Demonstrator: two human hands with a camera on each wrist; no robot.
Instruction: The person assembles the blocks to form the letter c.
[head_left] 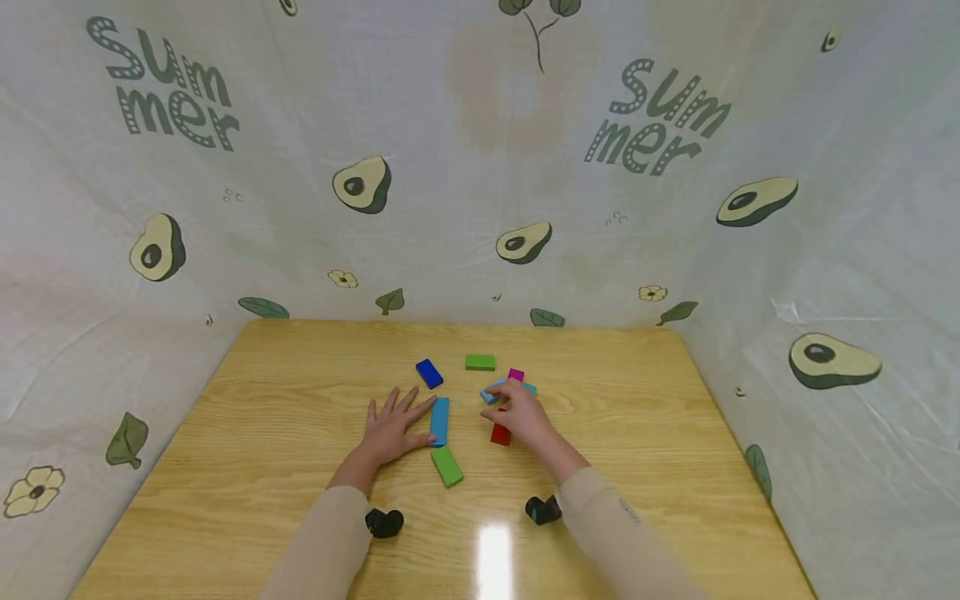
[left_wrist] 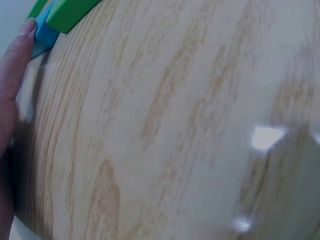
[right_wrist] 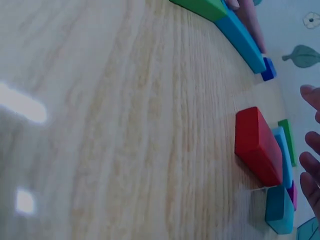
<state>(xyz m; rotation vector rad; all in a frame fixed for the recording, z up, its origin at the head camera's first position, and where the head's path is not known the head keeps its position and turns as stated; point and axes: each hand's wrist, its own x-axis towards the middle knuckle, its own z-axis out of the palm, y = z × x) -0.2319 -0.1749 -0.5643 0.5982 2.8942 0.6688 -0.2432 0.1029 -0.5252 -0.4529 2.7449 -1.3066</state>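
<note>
Left hand (head_left: 390,432): spread flat, touching long blue block (head_left: 439,422).
Right hand (head_left: 528,415): loosely curved, holding nothing, above red block (head_left: 500,435).
Worktop (head_left: 622,400): wide room both sides; far edge meets cloth (head_left: 442,250).
Green block (head_left: 447,467): at long blue block's near end.

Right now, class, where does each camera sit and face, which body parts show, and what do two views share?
Head: worn on the head, facing forward and down at a wood-grained tabletop; left hand, right hand and beige sleeves show.
Left wrist: worn there, facing across the tabletop; green rectangular block at upper left, part of the left hand below.
Right wrist: worn there, facing across the tabletop past a red rectangular block; fingers show at the right edge.
Shared: head and right wrist show the red block.
</note>
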